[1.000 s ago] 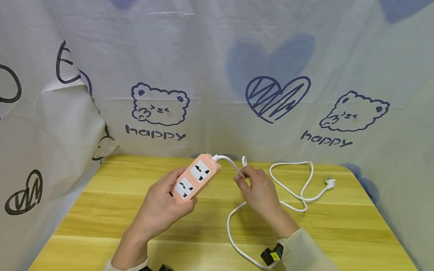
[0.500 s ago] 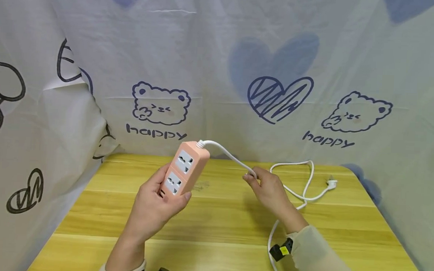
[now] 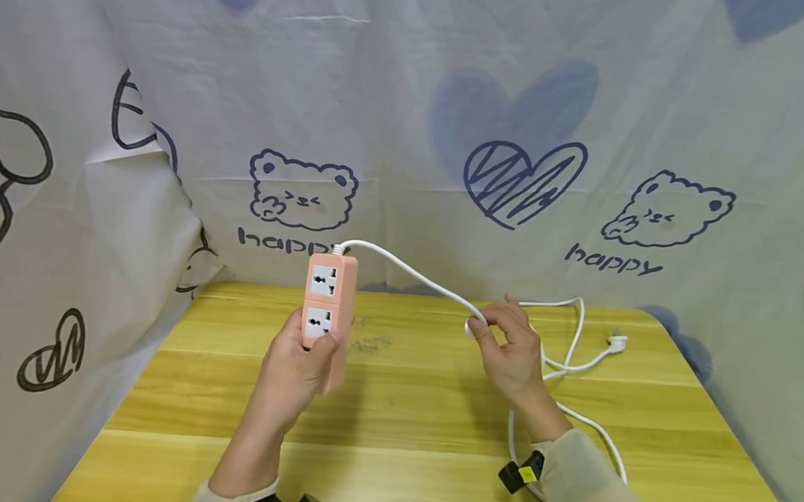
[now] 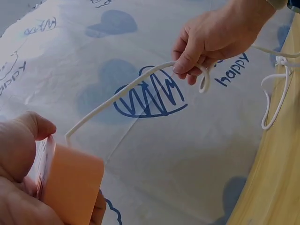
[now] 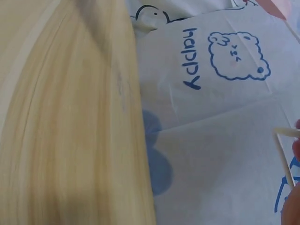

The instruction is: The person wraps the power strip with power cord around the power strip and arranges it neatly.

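A pink power strip (image 3: 346,301) with two white sockets stands nearly upright above the table, gripped at its lower part by my left hand (image 3: 297,370). In the left wrist view the strip's pink side (image 4: 75,183) shows between thumb and fingers. From its top a white cord (image 3: 408,266) arcs across to my right hand (image 3: 515,353), which pinches it between thumb and fingers. A small loop of cord pokes out at those fingertips. In the right wrist view only a bit of the cord (image 5: 283,152) and parts of the fingers appear at the right edge.
The remaining cord lies in loose loops on the right of the wooden table (image 3: 421,431), ending in a white plug (image 3: 617,341). A printed cloth (image 3: 407,131) hangs behind and beside the table. Faint dark marks (image 3: 371,344) show on the tabletop.
My left hand has raised the power strip, moved it left and turned it more upright. My right hand has moved right with the cord, so a longer stretch spans between the hands.
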A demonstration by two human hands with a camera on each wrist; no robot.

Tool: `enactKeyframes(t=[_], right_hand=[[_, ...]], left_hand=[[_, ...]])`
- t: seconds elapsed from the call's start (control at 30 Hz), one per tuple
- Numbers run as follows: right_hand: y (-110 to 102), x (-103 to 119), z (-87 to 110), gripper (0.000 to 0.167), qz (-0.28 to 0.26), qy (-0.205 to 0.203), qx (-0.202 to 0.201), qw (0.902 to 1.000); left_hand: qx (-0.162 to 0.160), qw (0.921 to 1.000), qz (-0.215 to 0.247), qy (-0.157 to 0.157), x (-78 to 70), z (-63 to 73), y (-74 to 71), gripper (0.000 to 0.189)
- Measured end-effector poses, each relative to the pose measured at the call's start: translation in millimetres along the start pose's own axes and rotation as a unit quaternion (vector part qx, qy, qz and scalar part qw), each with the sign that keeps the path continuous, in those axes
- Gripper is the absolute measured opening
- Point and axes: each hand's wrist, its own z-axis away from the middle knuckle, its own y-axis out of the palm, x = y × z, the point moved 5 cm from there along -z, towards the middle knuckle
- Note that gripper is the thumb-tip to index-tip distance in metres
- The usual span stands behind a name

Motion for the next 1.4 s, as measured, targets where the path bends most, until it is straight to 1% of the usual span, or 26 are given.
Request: enactKeyframes(t=[0.07, 0.13, 0.2, 0.27, 0.33, 0.37, 0.4, 0.43, 0.5, 0.53, 0.57, 0.63, 0.73, 0.8, 0.87, 0.9, 0.93, 1.0, 1.07, 1.13, 1.2, 1.23, 1.27, 1.3, 1.33, 1.4], right_hand=[[-2.4, 0.1, 1.5, 0.017, -0.005, 0.008, -0.028, 0.9996], [-4.2, 2.3, 1.7, 0.012, -0.018, 0.029, -0.051, 0.9981], [-4.3, 5.0, 0.9, 0.006, -0.060, 0.063, -0.061, 0.9943], [-2.7, 7.0, -0.1, 0.004, -0.125, 0.115, -0.054, 0.9839], [2.2, 8.5, -0.9, 0.011, -0.193, 0.172, -0.021, 0.9658], [5.4, 8.6, -0.4, 0.013, -0.212, 0.201, 0.007, 0.9562], [8.8, 7.9, 0.8, 0.017, -0.218, 0.228, 0.039, 0.9481], [12.0, 7.4, 2.4, 0.019, -0.216, 0.249, 0.073, 0.9412], [17.5, 5.7, 7.1, 0.022, -0.188, 0.272, 0.142, 0.9328], [19.1, 4.7, 9.7, 0.024, -0.172, 0.276, 0.169, 0.9306], [19.6, 3.4, 12.2, 0.025, -0.153, 0.274, 0.187, 0.9309], [18.0, 1.5, 15.3, 0.025, -0.121, 0.266, 0.190, 0.9374], [13.8, -0.6, 16.4, 0.026, -0.078, 0.244, 0.164, 0.9526], [12.5, -1.3, 15.7, 0.024, -0.039, 0.226, 0.148, 0.9620], [13.8, -1.6, 16.2, 0.023, 0.006, 0.214, 0.149, 0.9653], [15.7, -1.4, 17.0, 0.023, 0.029, 0.209, 0.157, 0.9648], [18.4, -0.6, 18.6, 0.022, 0.051, 0.202, 0.169, 0.9634], [25.6, 1.9, 23.2, 0.021, 0.089, 0.189, 0.206, 0.9561], [33.8, 7.9, 27.4, 0.019, 0.117, 0.159, 0.248, 0.9485], [41.7, 15.2, 32.6, 0.018, 0.130, 0.125, 0.293, 0.9391], [47.1, 24.7, 36.5, 0.016, 0.140, 0.081, 0.328, 0.9307], [48.7, 30.1, 38.0, 0.015, 0.147, 0.054, 0.343, 0.9263], [49.4, 35.1, 39.5, 0.014, 0.152, 0.031, 0.357, 0.9212], [49.5, 40.6, 40.4, 0.013, 0.157, 0.004, 0.369, 0.9161], [48.8, 46.6, 40.5, 0.012, 0.158, -0.019, 0.381, 0.9110], [46.0, 59.2, 38.6, 0.009, 0.151, -0.058, 0.404, 0.9004]], left_hand=[[-0.026, 0.9996, 0.006, -0.001, 1.2, -1.3, -2.4, 0.047], [-0.044, 0.9990, 0.008, -0.003, 2.7, -2.4, -4.0, 0.049], [-0.057, 0.9983, 0.010, -0.003, 4.0, -3.4, -5.2, 0.052], [-0.067, 0.9977, 0.011, 0.001, 4.5, -4.0, -6.3, 0.054], [-0.075, 0.9970, 0.015, 0.012, 4.0, -4.2, -8.0, 0.055], [-0.078, 0.9966, 0.020, 0.018, 3.7, -4.4, -8.9, 0.055], [-0.080, 0.9961, 0.027, 0.025, 3.3, -4.7, -9.8, 0.055], [-0.080, 0.9956, 0.037, 0.032, 3.1, -5.2, -10.8, 0.055], [-0.075, 0.9944, 0.062, 0.042, 3.8, -6.6, -12.2, 0.054], [-0.065, 0.9941, 0.076, 0.043, 4.5, -7.5, -12.2, 0.054], [-0.050, 0.9938, 0.091, 0.040, 5.5, -8.5, -11.6, 0.054], [-0.011, 0.9936, 0.109, 0.030, 8.0, -10.4, -9.4, 0.054], [0.051, 0.9919, 0.116, 0.008, 12.0, -12.1, -6.0, 0.052], [0.085, 0.9895, 0.117, -0.008, 14.3, -12.7, -3.9, 0.052], [0.111, 0.9870, 0.113, -0.025, 16.0, -12.5, -1.2, 0.057], [0.123, 0.9855, 0.112, -0.033, 16.7, -12.5, 0.9, 0.061], [0.133, 0.9841, 0.111, -0.040, 17.7, -12.0, 3.1, 0.065], [0.150, 0.9832, 0.095, -0.044, 19.0, -10.4, 7.3, 0.073], [0.156, 0.9847, 0.070, -0.033, 20.8, -9.9, 11.1, 0.077], [0.148, 0.9885, 0.025, -0.017, 23.3, -10.3, 13.1, 0.076], [0.128, 0.9909, -0.041, -0.002, 26.0, -11.3, 13.7, 0.074], [0.115, 0.9900, -0.082, 0.006, 27.8, -12.3, 13.2, 0.072], [0.099, 0.9873, -0.124, 0.013, 29.0, -13.1, 12.3, 0.070], [0.084, 0.9821, -0.168, 0.019, 30.2, -13.7, 10.9, 0.068], [0.069, 0.9746, -0.211, 0.024, 31.2, -14.3, 9.4, 0.066], [0.053, 0.9541, -0.292, 0.040, 32.3, -14.6, 6.8, 0.061]])
